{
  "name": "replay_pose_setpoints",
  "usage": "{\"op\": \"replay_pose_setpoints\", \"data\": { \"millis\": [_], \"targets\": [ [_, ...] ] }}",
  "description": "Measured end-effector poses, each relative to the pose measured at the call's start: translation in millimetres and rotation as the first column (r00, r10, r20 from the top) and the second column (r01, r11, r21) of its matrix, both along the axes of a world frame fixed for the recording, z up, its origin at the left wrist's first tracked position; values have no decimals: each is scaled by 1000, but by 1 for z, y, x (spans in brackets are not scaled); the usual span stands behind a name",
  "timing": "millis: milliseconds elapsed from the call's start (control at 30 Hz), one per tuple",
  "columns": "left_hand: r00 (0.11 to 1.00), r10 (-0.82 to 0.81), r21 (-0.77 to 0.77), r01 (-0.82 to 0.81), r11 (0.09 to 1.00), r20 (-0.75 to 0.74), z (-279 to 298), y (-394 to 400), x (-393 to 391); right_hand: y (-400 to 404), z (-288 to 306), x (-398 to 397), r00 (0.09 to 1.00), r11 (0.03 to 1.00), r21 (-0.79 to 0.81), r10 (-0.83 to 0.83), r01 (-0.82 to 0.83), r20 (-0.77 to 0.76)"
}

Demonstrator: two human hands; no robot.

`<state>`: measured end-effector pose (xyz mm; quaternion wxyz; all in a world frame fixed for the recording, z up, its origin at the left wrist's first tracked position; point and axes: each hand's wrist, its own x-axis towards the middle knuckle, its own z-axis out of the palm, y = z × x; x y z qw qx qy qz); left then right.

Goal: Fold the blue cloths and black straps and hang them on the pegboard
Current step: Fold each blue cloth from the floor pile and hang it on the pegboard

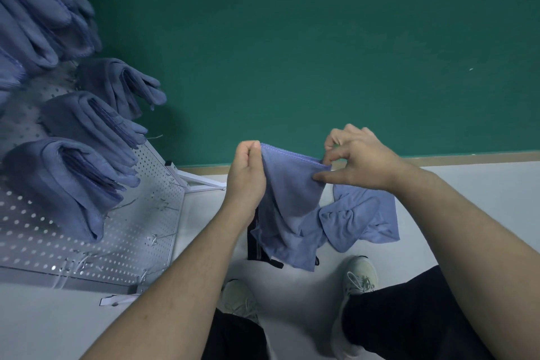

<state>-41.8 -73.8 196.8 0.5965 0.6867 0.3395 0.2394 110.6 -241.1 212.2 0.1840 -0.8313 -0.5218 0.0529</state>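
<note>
A blue cloth (287, 184) hangs in front of me, held up by its hemmed top edge. My left hand (247, 175) grips the left corner in a closed fist. My right hand (358, 158) pinches the right corner between thumb and fingers. More blue cloth (365, 219) lies crumpled on the white floor below. A black strap (255, 242) lies on the floor, partly hidden behind the hanging cloth. The white pegboard (122, 228) stands at the left, with several folded blue cloths (67, 181) hanging on its pegs.
A green wall (321, 38) rises behind, with a wooden skirting strip at its foot. The pegboard's white base legs (201, 181) reach out over the floor. Bare metal hooks (157, 238) stick out low on the board. My two white shoes (358, 278) stand below the cloth.
</note>
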Motion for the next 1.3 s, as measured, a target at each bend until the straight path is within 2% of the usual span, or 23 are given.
{"op": "replay_pose_setpoints", "data": {
  "millis": [67, 133, 233, 333, 433, 600, 667, 767, 867, 967, 1100, 1167, 1233, 1300],
  "targets": [
    [999, 0, 60, 3, 998, -41, -1, 3, -1, -2, -3, 2, 1000, 999, -50, -16, 17, 15],
    [997, -12, 170, 26, 985, -78, -2, 5, -2, -3, -2, 1, 994, 996, 73, -49, 57, -100],
    [998, -38, 370, 56, 927, -56, -3, 8, -3, -5, 4, -6, 936, 953, 247, -84, 176, -342],
    [999, -35, 503, 41, 863, -22, -2, 12, -5, -5, 10, -12, 928, 892, 390, -80, 230, -365],
    [1000, -25, 457, 17, 889, 13, 2, 8, -6, -3, 18, -17, 926, 856, 444, -97, 265, -365],
    [998, 45, 312, -57, 949, 46, 23, -9, -3, 5, 24, -25, 817, 789, 504, 4, 352, -577],
    [998, 38, 291, -50, 955, 48, 29, -10, -2, 6, 27, -30, 822, 777, 511, -14, 368, -569],
    [998, 15, 227, -29, 974, 62, 41, -9, -5, 0, 42, -35, 912, 838, 484, -38, 252, -409],
    [999, -37, 343, 25, 939, 29, 58, -5, -14, -11, 71, -31, 993, 941, 337, 12, 28, -116],
    [996, -87, 470, 83, 879, -12, 71, 0, -22, -18, 99, -28, 999, 957, 288, -15, 27, -44],
    [996, -65, 590, 89, 803, -61, 93, 0, -29, -17, 126, -38, 987, 944, 324, -14, 65, -158],
    [998, -42, 572, 56, 818, -37, 107, -4, -31, -18, 138, -43, 966, 941, 330, 12, 76, -259],
    [999, -28, 437, 36, 899, -26, 115, -5, -28, -16, 146, -49, 936, 939, 330, 31, 92, -351],
    [999, -38, 183, 34, 982, 16, 121, -7, -24, -14, 151, -56, 887, 923, 362, 55, 130, -459]
  ]
}}
